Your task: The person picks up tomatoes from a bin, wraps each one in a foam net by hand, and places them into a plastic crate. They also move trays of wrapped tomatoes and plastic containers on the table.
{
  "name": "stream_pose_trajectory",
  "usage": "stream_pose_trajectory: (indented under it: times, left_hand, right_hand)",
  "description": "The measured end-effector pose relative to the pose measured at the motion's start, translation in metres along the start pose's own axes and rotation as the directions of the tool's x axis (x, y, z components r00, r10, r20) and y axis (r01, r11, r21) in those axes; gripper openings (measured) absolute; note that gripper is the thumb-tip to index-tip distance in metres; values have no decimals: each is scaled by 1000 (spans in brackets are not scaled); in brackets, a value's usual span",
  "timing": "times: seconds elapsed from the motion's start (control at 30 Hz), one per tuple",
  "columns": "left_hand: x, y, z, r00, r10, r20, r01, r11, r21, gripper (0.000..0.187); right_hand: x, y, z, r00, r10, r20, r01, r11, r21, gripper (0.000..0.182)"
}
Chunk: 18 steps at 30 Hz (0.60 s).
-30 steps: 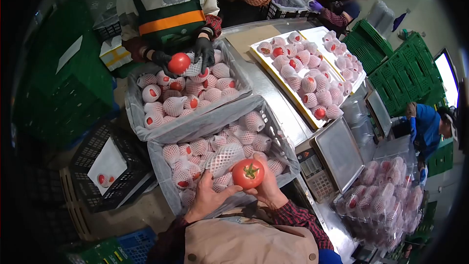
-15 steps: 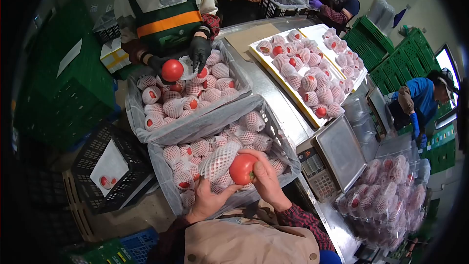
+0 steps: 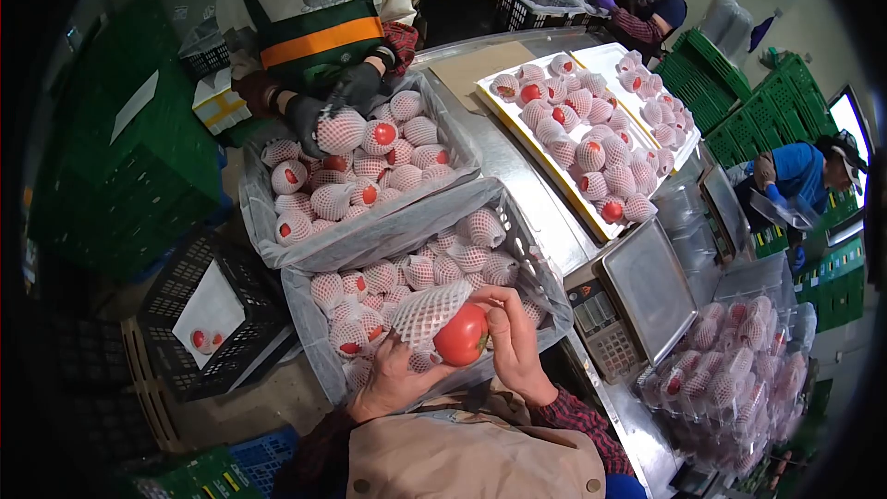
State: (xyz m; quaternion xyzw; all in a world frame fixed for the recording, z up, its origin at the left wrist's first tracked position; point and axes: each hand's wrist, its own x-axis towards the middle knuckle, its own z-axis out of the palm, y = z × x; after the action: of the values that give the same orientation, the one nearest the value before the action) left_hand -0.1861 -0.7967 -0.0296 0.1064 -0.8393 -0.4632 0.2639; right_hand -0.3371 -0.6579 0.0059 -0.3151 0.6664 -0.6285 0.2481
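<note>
Over the near lined crate, a red tomato (image 3: 461, 336) sits partly inside a white foam net sleeve (image 3: 425, 311). My left hand (image 3: 393, 383) grips the sleeve from the left, its thumb lying under the tomato and its other fingers largely hidden. On the other side, my right hand (image 3: 516, 344) is curled round the tomato, its fingers reaching up to the sleeve's mouth. Below both hands, the near crate (image 3: 309, 351) is filled with tomatoes in foam nets.
A co-worker's gloved hands (image 3: 319, 115) hold a netted tomato over the far lined crate (image 3: 370, 233). To the right are a yellow-edged tray (image 3: 554, 180) of netted tomatoes, a weighing scale (image 3: 647, 277) and bagged tomatoes (image 3: 725, 370). A black crate (image 3: 249, 277) stands left.
The sleeve has come down over more of the tomato, and my right fingers have moved up to its edge. The co-worker's bare tomato is now inside a net.
</note>
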Motion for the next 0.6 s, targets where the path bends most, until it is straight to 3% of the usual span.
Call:
stream_pose_trajectory:
  times: [0.07, 0.23, 0.33, 0.4, 0.43, 0.47, 0.5, 0.53, 0.6]
  left_hand:
    - [0, 3, -5, 999, -23, 29, 24, 999, -41, 75]
    - [-14, -8, 2, 989, -146, 1, 142, 960, -243, 73]
    - [-15, -2, -2, 972, -189, 143, 227, 914, -336, 77]
    - [-11, 8, 2, 952, -288, 105, 283, 694, -661, 85]
    - [-9, 10, -1, 952, -287, 107, 284, 695, -661, 85]
    - [-7, 11, -4, 930, -328, 167, 340, 589, -734, 86]
    - [-5, 12, -6, 904, -360, 231, 390, 471, -791, 86]
    - [-3, 11, -6, 904, -360, 231, 390, 471, -791, 86]
    - [-1, 9, -6, 878, -337, 340, 381, 62, -922, 83]
  right_hand:
    - [-1, -6, 2, 993, -104, -53, 93, 979, -183, 24]
    - [-5, -15, 6, 985, -149, -87, 127, 967, -223, 15]
    - [-4, -17, 6, 976, -196, -90, 169, 955, -245, 14]
    - [-4, -18, 5, 973, -210, -93, 181, 949, -257, 13]
    - [-4, -19, 5, 992, -48, -116, 26, 983, -179, 14]
    - [-4, -19, 4, 985, 117, -126, -130, 987, -98, 17]
    - [-2, -11, 1, 985, 117, -127, -130, 987, -98, 17]
    - [2, 6, -2, 978, 190, -90, -190, 982, 11, 20]
    - [4, 22, -1, 965, 257, -45, -251, 961, 117, 24]
